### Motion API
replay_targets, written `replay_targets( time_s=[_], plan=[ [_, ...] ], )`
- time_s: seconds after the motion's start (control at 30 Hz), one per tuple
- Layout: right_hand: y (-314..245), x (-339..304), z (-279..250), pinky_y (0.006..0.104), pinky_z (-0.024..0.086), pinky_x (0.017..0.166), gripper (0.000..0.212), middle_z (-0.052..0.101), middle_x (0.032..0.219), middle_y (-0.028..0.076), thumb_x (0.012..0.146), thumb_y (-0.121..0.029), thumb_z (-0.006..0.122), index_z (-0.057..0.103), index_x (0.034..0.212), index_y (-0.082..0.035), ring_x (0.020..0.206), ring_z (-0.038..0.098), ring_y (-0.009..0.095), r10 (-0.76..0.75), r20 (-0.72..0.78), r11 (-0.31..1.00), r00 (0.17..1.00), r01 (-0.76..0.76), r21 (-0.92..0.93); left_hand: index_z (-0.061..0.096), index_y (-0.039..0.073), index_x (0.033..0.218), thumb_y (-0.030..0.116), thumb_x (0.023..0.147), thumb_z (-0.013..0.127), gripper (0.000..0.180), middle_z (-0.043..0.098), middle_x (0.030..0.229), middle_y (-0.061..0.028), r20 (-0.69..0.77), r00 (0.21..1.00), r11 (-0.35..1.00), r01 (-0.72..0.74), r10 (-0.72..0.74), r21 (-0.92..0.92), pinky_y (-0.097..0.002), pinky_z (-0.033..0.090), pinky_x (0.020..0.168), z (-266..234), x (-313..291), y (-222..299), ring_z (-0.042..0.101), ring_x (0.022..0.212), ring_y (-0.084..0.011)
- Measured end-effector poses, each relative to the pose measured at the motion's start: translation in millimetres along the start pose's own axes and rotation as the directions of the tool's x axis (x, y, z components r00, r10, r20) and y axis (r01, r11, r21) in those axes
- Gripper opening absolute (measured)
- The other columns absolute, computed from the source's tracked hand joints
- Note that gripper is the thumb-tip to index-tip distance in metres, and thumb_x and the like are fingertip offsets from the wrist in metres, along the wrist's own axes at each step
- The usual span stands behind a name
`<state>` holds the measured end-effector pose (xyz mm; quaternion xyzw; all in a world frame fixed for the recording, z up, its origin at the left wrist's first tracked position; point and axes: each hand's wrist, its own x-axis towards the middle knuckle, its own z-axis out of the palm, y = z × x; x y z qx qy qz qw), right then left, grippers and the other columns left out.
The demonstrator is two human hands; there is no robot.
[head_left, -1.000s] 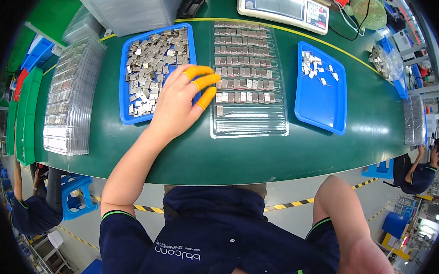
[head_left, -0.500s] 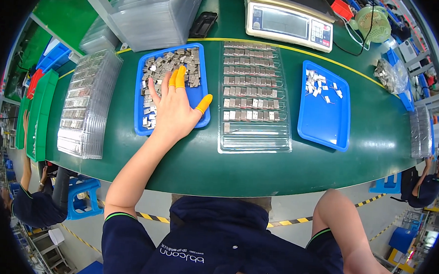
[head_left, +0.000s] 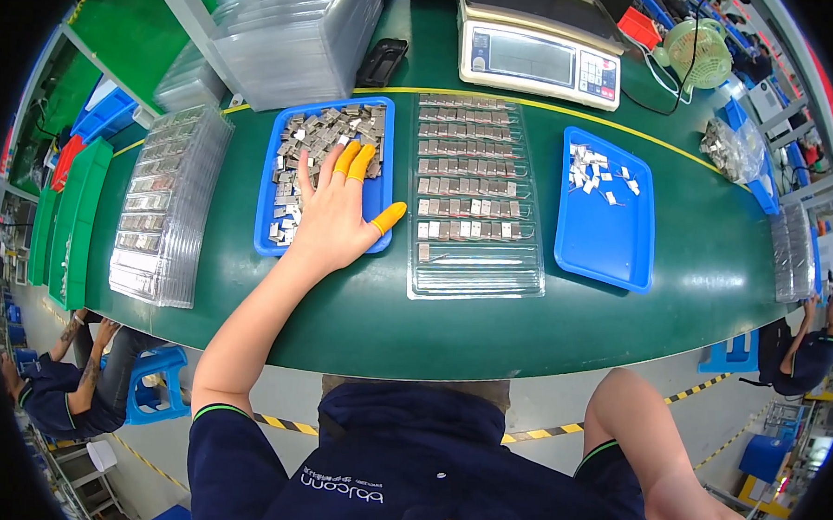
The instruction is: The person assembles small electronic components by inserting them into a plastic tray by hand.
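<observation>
My left hand [head_left: 336, 221] rests over the left blue tray [head_left: 377, 195], fingers spread, with yellow finger cots on the thumb and two fingers. Beneath and around it lie many small grey metal connectors [head_left: 324, 130], some with white faces. Nothing shows gripped in that hand, though the fingertips hide what they touch. My right hand [head_left: 703, 519] hangs low at the right, away from the table. Its fingers are mostly cut off by the picture's edge. Right of the left tray lies a clear blister tray [head_left: 476, 279] with rows of similar connectors; its nearest row holds one connector [head_left: 423, 252].
A second blue tray [head_left: 604, 254] holds several small white pieces with wires. Stacked filled blister trays [head_left: 172, 208] stand at the left, with green bins [head_left: 79, 217] beyond. Clear plastic trays [head_left: 291, 45] and a scale [head_left: 537, 61] sit at the back. Co-workers sit on both sides.
The view has shifted slightly. My left hand stays over the left tray with its fingers spread. At far left, a co-worker's raised arm has come down from the green bin.
</observation>
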<state>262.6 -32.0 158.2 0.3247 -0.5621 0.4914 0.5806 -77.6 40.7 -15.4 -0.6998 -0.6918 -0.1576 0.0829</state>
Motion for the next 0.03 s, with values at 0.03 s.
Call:
replay_targets(
  time_s=[0.03],
  plan=[
    [-1.7, -2.4, -1.3, 0.0313, 0.029, 0.105, 0.044, 0.042, 0.133, 0.008, 0.090, 0.000, 0.039, 0.034, 0.133, -0.007, 0.124, 0.039, 0.020, 0.002, 0.000, 1.000, 1.000, -0.002, 0.005, 0.038, -0.004, 0.125, 0.050, 0.081, 0.051, 0.070, 0.043, 0.126, -0.0187, -0.004, 1.000, 1.000, -0.010, 0.010, -0.002, -0.0544, -0.003, 0.105, 1.0, -1.1, -1.0, 0.026, 0.128, -0.0314]
  ],
)
